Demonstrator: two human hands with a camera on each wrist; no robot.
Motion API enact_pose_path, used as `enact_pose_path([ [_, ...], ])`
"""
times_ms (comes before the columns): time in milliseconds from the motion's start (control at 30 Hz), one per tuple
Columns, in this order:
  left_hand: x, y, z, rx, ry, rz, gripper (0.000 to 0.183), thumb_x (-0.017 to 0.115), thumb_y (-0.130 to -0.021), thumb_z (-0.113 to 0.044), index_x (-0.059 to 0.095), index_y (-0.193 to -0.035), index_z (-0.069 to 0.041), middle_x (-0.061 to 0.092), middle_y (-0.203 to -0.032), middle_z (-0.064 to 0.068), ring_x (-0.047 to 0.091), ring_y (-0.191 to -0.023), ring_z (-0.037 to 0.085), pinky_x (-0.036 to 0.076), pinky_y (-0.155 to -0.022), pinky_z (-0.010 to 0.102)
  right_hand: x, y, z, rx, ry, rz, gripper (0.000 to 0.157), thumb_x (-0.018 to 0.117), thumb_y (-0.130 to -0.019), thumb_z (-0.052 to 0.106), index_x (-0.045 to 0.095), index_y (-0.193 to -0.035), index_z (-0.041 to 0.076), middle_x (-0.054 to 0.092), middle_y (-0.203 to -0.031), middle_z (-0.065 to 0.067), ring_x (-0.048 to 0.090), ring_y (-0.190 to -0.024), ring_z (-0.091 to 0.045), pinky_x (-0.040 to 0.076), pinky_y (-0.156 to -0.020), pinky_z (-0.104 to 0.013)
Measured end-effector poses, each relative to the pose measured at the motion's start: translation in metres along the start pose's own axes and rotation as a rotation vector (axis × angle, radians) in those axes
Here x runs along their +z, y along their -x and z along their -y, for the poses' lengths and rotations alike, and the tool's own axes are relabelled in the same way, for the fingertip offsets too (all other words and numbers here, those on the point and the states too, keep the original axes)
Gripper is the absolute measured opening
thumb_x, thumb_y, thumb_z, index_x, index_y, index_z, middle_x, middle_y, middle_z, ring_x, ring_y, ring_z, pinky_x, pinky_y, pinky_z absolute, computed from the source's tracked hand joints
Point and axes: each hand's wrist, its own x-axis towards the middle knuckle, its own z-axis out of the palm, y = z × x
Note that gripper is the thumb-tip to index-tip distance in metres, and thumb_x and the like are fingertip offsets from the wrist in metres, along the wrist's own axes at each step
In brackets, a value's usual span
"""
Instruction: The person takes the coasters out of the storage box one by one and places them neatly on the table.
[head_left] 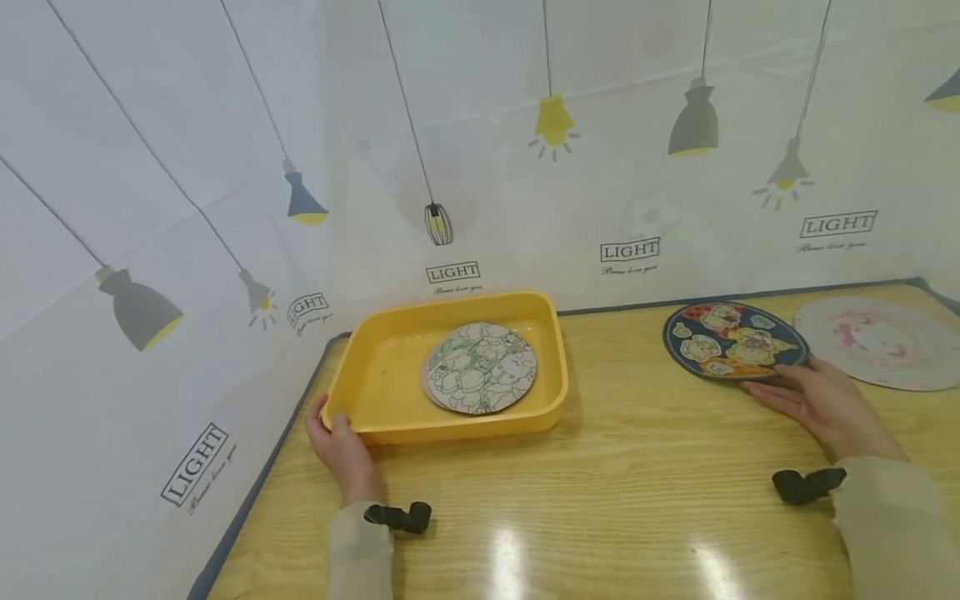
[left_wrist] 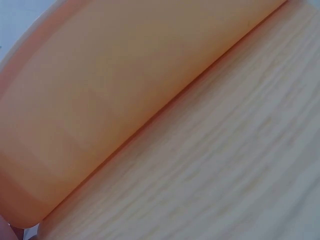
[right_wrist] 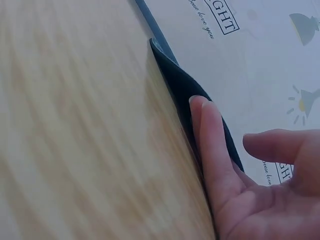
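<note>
My left hand (head_left: 345, 454) grips the near left corner of a yellow plastic tray (head_left: 457, 429), thumb at the rim and fingers along the outer side. In the left wrist view the tray wall (left_wrist: 125, 65) fills the upper left. Inside the tray lies a round mat with line drawings of flowers (head_left: 480, 371). On the right, my right hand (head_left: 836, 408) holds the near right edge of a dark blue round mat (head_left: 712, 333) with cartoon figures. Its fingers (right_wrist: 215, 145) lie against the dark underside (right_wrist: 182, 95), with the thumb on the other side.
A pale round mat with a pink print (head_left: 885, 342) lies right of the dark blue one. The wooden table (head_left: 600, 492) meets a white wall covering (head_left: 510, 183) printed with lamps, behind and at the left. Black straps (head_left: 401, 518) sit at both wrists.
</note>
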Motion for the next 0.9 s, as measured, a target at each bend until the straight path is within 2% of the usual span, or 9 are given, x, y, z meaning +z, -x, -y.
enact_pose_path([
  [33,-0.0004,-0.0003,0.0004,0.001,0.001,0.0,0.044,0.034,-0.087,-0.009,0.042,-0.13,-0.017,0.041,-0.132,-0.002,0.045,-0.113,0.021,0.038,-0.088,0.032,0.0008,-0.0001,0.0004,0.007,0.021,-0.004,0.086,0.043,-0.094,0.002,-0.027,-0.141,0.02,0.033,-0.121,-0.01,0.063,-0.098,-0.027,0.041,-0.096,-0.035],
  [100,-0.001,-0.0009,0.0012,0.007,0.001,0.003,0.044,0.034,-0.087,-0.009,0.041,-0.13,-0.017,0.041,-0.132,-0.001,0.045,-0.113,0.021,0.038,-0.089,0.032,0.0022,-0.0001,0.0009,0.008,0.056,-0.005,0.086,0.044,-0.093,0.0,-0.024,-0.142,0.019,0.038,-0.123,-0.009,0.063,-0.098,-0.027,0.042,-0.095,-0.036],
  [200,-0.002,-0.0018,0.0023,0.012,0.005,0.007,0.045,0.033,-0.087,-0.008,0.041,-0.131,-0.016,0.041,-0.132,0.001,0.044,-0.114,0.022,0.038,-0.089,0.033,0.0035,0.0005,0.0004,-0.005,0.089,0.013,0.082,0.041,-0.092,-0.005,-0.019,-0.144,0.017,0.057,-0.11,-0.002,0.064,-0.095,-0.028,0.045,-0.091,-0.037],
  [267,-0.0026,-0.0021,0.0026,0.015,0.009,0.01,0.045,0.033,-0.088,-0.008,0.041,-0.131,-0.015,0.042,-0.132,0.002,0.044,-0.114,0.022,0.038,-0.09,0.034,0.0042,0.0013,0.0,-0.011,0.101,0.027,0.079,0.038,-0.092,-0.006,-0.016,-0.145,0.016,0.065,-0.098,-0.003,0.065,-0.094,-0.028,0.047,-0.089,-0.038],
  [533,-0.0029,-0.0007,0.0022,0.011,0.01,0.012,0.044,0.033,-0.088,-0.008,0.04,-0.131,-0.016,0.041,-0.132,0.001,0.044,-0.115,0.022,0.038,-0.09,0.034,0.0072,0.0043,0.0004,0.006,0.134,0.025,0.076,0.04,-0.095,0.001,-0.017,-0.144,0.01,0.067,-0.097,-0.006,0.065,-0.094,-0.027,0.048,-0.087,-0.036],
  [733,-0.0019,0.0006,0.0013,0.011,0.007,0.012,0.044,0.033,-0.088,-0.008,0.041,-0.13,-0.017,0.042,-0.132,0.001,0.045,-0.114,0.023,0.038,-0.087,0.032,0.0079,0.0043,0.002,0.029,0.166,0.013,0.076,0.041,-0.096,0.006,-0.017,-0.144,0.011,0.068,-0.097,-0.006,0.065,-0.096,-0.025,0.048,-0.087,-0.034],
  [900,-0.0016,-0.0005,0.002,0.022,-0.007,0.01,0.044,0.033,-0.088,-0.007,0.042,-0.13,-0.016,0.043,-0.132,0.001,0.046,-0.114,0.023,0.039,-0.087,0.032,0.0043,0.0038,0.0019,0.011,0.129,0.052,0.078,0.041,-0.095,0.003,-0.018,-0.144,0.014,0.066,-0.1,-0.005,0.063,-0.098,-0.027,0.046,-0.09,-0.035],
])
